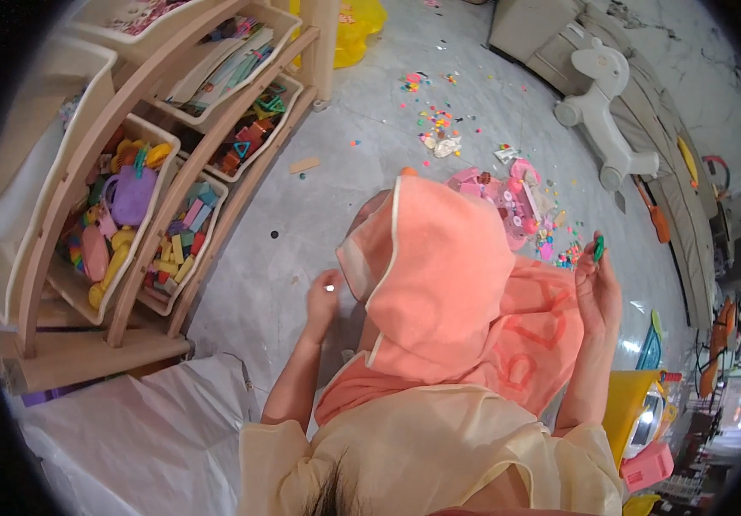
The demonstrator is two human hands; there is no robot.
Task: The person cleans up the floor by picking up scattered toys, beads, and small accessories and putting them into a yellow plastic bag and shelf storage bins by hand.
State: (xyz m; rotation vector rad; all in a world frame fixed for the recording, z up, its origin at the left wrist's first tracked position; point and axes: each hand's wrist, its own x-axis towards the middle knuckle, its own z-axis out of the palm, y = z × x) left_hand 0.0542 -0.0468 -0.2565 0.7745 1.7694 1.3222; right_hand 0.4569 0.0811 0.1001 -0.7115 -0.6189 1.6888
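Head view: a green piece [599,248] sits clamped between right fingers [584,268]; grip unclear in left fingers [330,277].

darker lettering on coral cloth [525,335], red print on yellow plastic [362,34]

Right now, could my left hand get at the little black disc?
Probably yes: nothing seems to stand between your left hand and the black disc on the grey floor, though its fingers seem to hold a white piece.

Home, prob. living rm: toy bins [22,219], toy horse [604,116], sofa [532,27].
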